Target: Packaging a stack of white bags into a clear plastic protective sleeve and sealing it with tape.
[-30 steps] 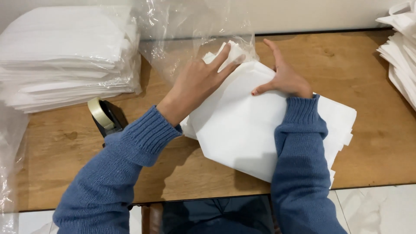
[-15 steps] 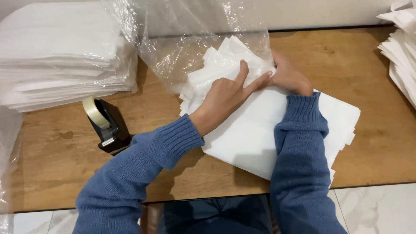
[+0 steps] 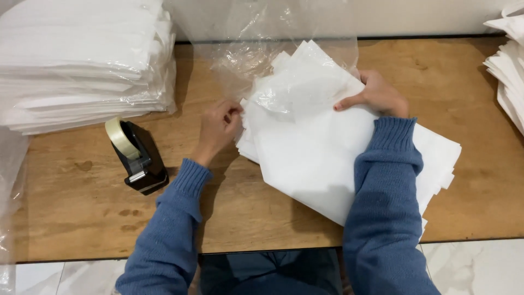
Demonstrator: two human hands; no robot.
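A stack of white folded sheets (image 3: pixel 316 158) lies slanted on the wooden table (image 3: pixel 76 213), its far end inside a clear plastic bag (image 3: pixel 262 49). My left hand (image 3: pixel 218 127) pinches the bag's edge at the stack's left side. My right hand (image 3: pixel 375 96) grips the bag and the stack at the upper right, thumb on top. Both arms wear blue knit sleeves.
A black tape dispenser (image 3: pixel 139 158) with a pale tape roll stands left of the stack. A tall pile of bagged white sheets (image 3: pixel 82 60) fills the far left. More white sheets (image 3: pixel 507 71) lie at the right edge. Pale floor tiles show below the table's near edge.
My left hand has slid off the top of the stack to its left edge. The plastic bag has come further over the stack's far end.
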